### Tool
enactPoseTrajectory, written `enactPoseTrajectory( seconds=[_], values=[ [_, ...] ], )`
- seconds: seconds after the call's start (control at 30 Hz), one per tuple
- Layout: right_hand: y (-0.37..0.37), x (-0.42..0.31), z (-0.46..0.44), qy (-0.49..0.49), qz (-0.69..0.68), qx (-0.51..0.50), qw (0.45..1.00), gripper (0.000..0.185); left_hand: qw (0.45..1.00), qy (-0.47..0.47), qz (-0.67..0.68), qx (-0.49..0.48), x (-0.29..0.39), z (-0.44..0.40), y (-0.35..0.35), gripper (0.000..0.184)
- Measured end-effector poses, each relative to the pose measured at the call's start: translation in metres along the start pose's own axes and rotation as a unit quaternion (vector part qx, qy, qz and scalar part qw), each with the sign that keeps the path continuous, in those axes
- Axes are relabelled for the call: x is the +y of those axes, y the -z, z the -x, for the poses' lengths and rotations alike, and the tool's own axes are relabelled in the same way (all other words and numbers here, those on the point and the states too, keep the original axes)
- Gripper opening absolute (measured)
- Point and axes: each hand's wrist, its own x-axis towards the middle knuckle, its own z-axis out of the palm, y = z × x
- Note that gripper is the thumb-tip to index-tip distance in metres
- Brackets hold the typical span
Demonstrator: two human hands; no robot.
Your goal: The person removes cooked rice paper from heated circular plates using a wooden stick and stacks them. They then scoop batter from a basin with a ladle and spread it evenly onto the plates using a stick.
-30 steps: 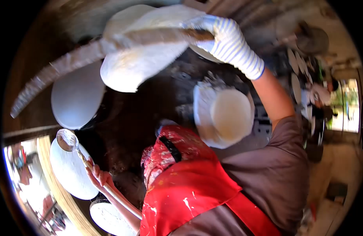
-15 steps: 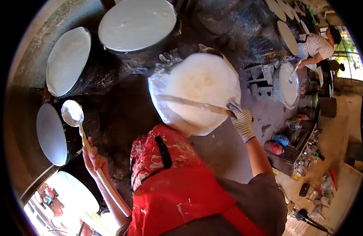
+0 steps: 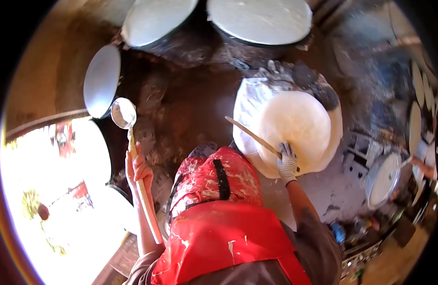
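My bare left hand (image 3: 139, 167) is wrapped round the wooden handle of a long ladle (image 3: 123, 113), whose whitish bowl points up and away from me. My right hand (image 3: 287, 163), in a striped glove, holds a long thin wooden stick (image 3: 255, 137). The glove and stick are over a stack of round white sheets (image 3: 295, 126), which lies on a pale cloth or plastic cover (image 3: 248, 98). The stick's far end reaches past the stack's left edge.
Round white-topped vessels stand ahead (image 3: 259, 20), at the upper left (image 3: 159, 21) and at the left (image 3: 102, 81). At the right are concrete blocks (image 3: 356, 154), a metal basin (image 3: 383, 180) and a co-worker's arm (image 3: 422, 167). Bright daylight comes in at the lower left.
The large sheet hanging from the stick a second ago is off it; a round sheet lies on the stack. My right hand has come down with the stick. The view has turned left since the last frame.
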Motion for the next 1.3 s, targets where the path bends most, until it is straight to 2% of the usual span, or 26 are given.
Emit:
enactPoseTrajectory(
  seconds=[0.07, 0.13, 0.2, 0.23, 0.27, 0.33, 0.4, 0.43, 0.47, 0.53, 0.6, 0.67, 0.7, 0.73, 0.8, 0.87, 0.97, 1.0, 1.03, 1.1, 1.17, 1.2, 1.27, 1.3],
  values=[
    [-0.003, -0.003, 0.004, 0.006, -0.014, 0.027, 1.0, 0.05, 0.999, -0.033, 0.0, 0.035, 0.007, 0.009, 0.011, 0.044],
    [0.0, -0.023, -0.017, 0.024, -0.024, 0.054, 0.998, 0.047, 0.997, -0.056, 0.036, 0.03, 0.017, 0.021, 0.028, 0.044],
    [0.01, -0.052, -0.032, 0.048, -0.111, 0.113, 0.986, 0.037, 0.993, -0.092, 0.06, 0.053, 0.027, 0.04, 0.052, 0.041],
    [-0.008, -0.11, -0.08, 0.048, -0.172, 0.092, 0.98, 0.025, 0.99, -0.102, 0.054, 0.075, 0.067, 0.009, 0.07, 0.04],
    [-0.014, -0.132, -0.089, 0.066, -0.167, 0.091, 0.98, 0.025, 0.989, -0.117, 0.057, 0.072, 0.072, 0.02, 0.085, 0.038],
    [-0.03, -0.187, -0.101, 0.017, -0.219, -0.154, 0.963, 0.026, 0.985, -0.134, 0.072, 0.083, 0.085, 0.042, 0.124, 0.036],
    [0.004, -0.272, -0.1, 0.057, -0.423, -0.327, 0.843, 0.04, 0.967, -0.157, -0.019, 0.201, 0.086, 0.059, 0.157, 0.032],
    [0.015, -0.31, -0.093, 0.041, -0.454, -0.414, 0.788, 0.043, 0.959, -0.138, -0.025, 0.247, 0.084, 0.06, 0.165, 0.029],
    [-0.007, -0.368, -0.1, 0.018, -0.473, -0.505, 0.722, 0.046, 0.944, -0.108, -0.071, 0.303, 0.104, 0.046, 0.213, 0.033],
    [0.009, -0.423, -0.074, -0.006, -0.451, -0.61, 0.651, 0.043, 0.95, -0.127, -0.121, 0.257, 0.075, 0.049, 0.233, 0.039],
    [0.003, -0.468, -0.041, 0.004, -0.38, -0.652, 0.655, 0.04, 0.958, -0.125, -0.044, 0.256, 0.056, 0.049, 0.231, 0.045],
    [-0.031, -0.483, -0.013, 0.016, -0.325, -0.709, 0.626, 0.039, 0.965, -0.146, -0.016, 0.215, 0.042, 0.048, 0.245, 0.048],
    [-0.066, -0.488, -0.006, 0.094, -0.373, -0.649, 0.657, 0.04, 0.955, -0.155, -0.049, 0.246, 0.048, 0.041, 0.258, 0.048],
    [-0.056, -0.491, -0.019, 0.026, -0.3, -0.743, 0.598, 0.04, 0.944, -0.162, -0.086, 0.273, 0.049, 0.044, 0.255, 0.049],
    [-0.055, -0.5, -0.045, 0.122, -0.145, -0.792, 0.581, 0.043, 0.948, -0.165, -0.062, 0.265, 0.045, 0.046, 0.276, 0.049],
    [-0.091, -0.497, -0.077, 0.132, -0.152, -0.786, 0.584, 0.042, 0.942, -0.178, -0.07, 0.276, 0.042, 0.046, 0.29, 0.049],
    [-0.168, -0.535, -0.178, -0.051, -0.302, -0.682, 0.664, 0.03, 0.93, -0.166, -0.056, 0.324, 0.041, 0.04, 0.301, 0.053],
    [-0.207, -0.553, -0.228, -0.09, -0.384, -0.636, 0.663, 0.028, 0.922, -0.176, -0.035, 0.342, 0.038, 0.033, 0.305, 0.054],
    [-0.219, -0.582, -0.267, -0.184, -0.442, -0.59, 0.65, 0.032, 0.914, -0.166, -0.03, 0.369, 0.038, 0.027, 0.299, 0.057],
    [-0.285, -0.618, -0.343, -0.202, -0.48, -0.456, 0.722, 0.025, 0.909, -0.167, 0.012, 0.381, 0.033, 0.017, 0.303, 0.055],
    [-0.327, -0.658, -0.399, -0.188, -0.489, -0.394, 0.755, 0.031, 0.897, -0.176, 0.056, 0.401, 0.034, -0.002, 0.293, 0.053],
    [-0.353, -0.663, -0.417, -0.196, -0.493, -0.37, 0.763, 0.029, 0.893, -0.175, 0.05, 0.411, 0.036, -0.011, 0.297, 0.052],
    [-0.368, -0.67, -0.433, -0.222, -0.557, -0.362, 0.714, 0.026, 0.886, -0.186, 0.069, 0.418, 0.039, -0.022, 0.289, 0.05],
    [-0.375, -0.669, -0.437, -0.225, -0.551, -0.367, 0.715, 0.026, 0.883, -0.186, 0.074, 0.424, 0.043, -0.025, 0.286, 0.05]
  ],
)
